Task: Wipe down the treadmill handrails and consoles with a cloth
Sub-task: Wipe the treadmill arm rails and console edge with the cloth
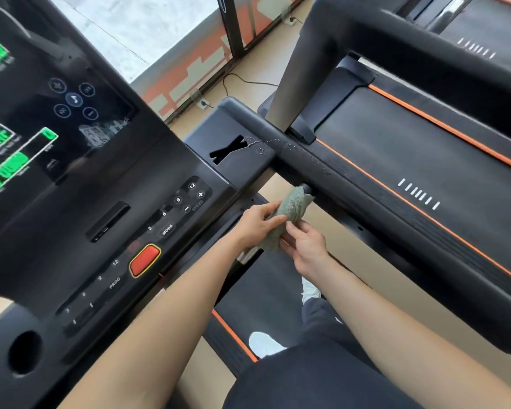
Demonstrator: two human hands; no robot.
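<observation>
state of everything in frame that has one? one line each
cloth: bunched up, held in both hands below the handrail
left hand: fingers curled round the cloth
right hand: fingers pinch the cloth's lower end
handrail: wet with droplets, not yet wiped
console display: lit, green readouts
red button: no hand on it

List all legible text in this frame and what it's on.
"MODE": MODE key on the console.
"PROG": PROG key, same console.
"SPEED": speed pad, with "+" and "-".
"12", "9", "6", "3": right number keys.
"12", "9", "6", "3": left number keys.
Green screen figures and captions: too blurred to read.
Red print above the red button: blurred.
</observation>
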